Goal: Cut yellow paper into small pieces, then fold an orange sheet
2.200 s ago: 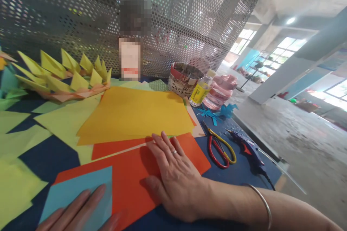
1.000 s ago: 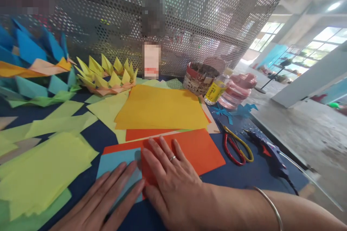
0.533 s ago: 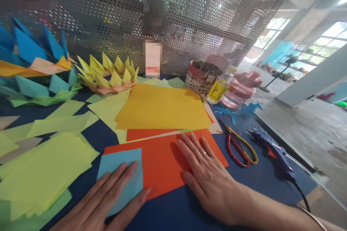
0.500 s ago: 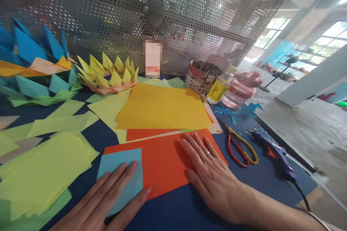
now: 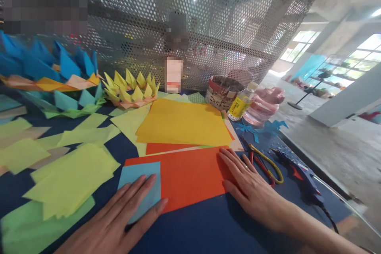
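An orange-red sheet of paper [image 5: 193, 174] lies on the dark blue tabletop [image 5: 190, 230]. On its left end rests a smaller light blue paper [image 5: 154, 180]. My left hand [image 5: 131, 210] lies flat over the blue paper, fingers stretched out and the thumb touching the orange-red sheet. My right hand [image 5: 247, 182], with a ring on one finger, rests spread on the right end of the orange-red sheet. Just beyond that sheet sits a stack of yellow paper [image 5: 184, 123]. Red-and-yellow-handled scissors [image 5: 278, 172] lie beside my right hand, partly covered by it.
Yellow-green paper pieces [image 5: 74, 178] and a green sheet [image 5: 35, 222] lie at left. Folded paper crowns, blue [image 5: 44, 63] and yellow [image 5: 131, 91], stand behind. A woven basket [image 5: 223, 91], a yellow-labelled bottle [image 5: 238, 105], a pink container [image 5: 264, 105] and a glue gun [image 5: 300, 178] are at right.
My right hand has slid rightward to the sheet's right end, now partly covering the scissors. My left hand stays flat on the blue paper. The camera view has shifted slightly.
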The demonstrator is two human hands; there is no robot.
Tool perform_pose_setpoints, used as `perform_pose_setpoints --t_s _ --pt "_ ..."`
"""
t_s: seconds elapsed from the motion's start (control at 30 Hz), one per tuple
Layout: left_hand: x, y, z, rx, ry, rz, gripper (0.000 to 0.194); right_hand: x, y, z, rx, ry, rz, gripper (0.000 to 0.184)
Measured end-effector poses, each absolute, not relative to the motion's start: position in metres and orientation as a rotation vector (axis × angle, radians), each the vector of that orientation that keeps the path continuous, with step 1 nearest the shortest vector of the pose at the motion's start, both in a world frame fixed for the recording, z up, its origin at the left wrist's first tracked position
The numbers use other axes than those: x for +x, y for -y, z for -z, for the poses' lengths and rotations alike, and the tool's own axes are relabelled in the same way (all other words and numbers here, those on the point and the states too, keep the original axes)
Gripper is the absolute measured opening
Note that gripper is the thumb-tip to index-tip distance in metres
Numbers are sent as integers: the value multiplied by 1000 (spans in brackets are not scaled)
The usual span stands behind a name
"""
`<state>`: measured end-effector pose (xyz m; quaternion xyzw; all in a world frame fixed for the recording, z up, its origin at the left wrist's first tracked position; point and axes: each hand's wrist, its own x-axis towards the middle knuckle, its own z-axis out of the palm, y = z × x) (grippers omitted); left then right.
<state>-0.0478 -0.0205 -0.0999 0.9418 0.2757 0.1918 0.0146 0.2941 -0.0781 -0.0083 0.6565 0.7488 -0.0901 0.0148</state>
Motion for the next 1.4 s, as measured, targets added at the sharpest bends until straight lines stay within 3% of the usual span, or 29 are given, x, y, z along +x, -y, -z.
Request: perform_pose_setpoints --t_s 0.13,0.3,0.37,0.47,0.57,1.17,1.4 --pt "-51 20 90 3015 -713 -480 86 292 64 3 2079 -2504 139 50" --pt "-49 21 68 3045 -701 -401 86 277 35 -7 1944 -2653 210 37" --pt "-45 22 60 2972 -868 -468 77 269 25 -12 1883 -2632 230 32" --pt "-41 19 50 2817 -1098 -599 56 259 15 -19 1803 -2605 227 44" --pt "-40 10 48 2751 -1207 -653 48 256 10 -23 1772 -2595 224 50" --pt "-35 -11 40 2458 -1342 -387 67 266 2 -7 2097 -2417 503 32" --pt "-27 -11 24 2315 -1407 -639 25 269 7 -10 2110 -2455 551 24"
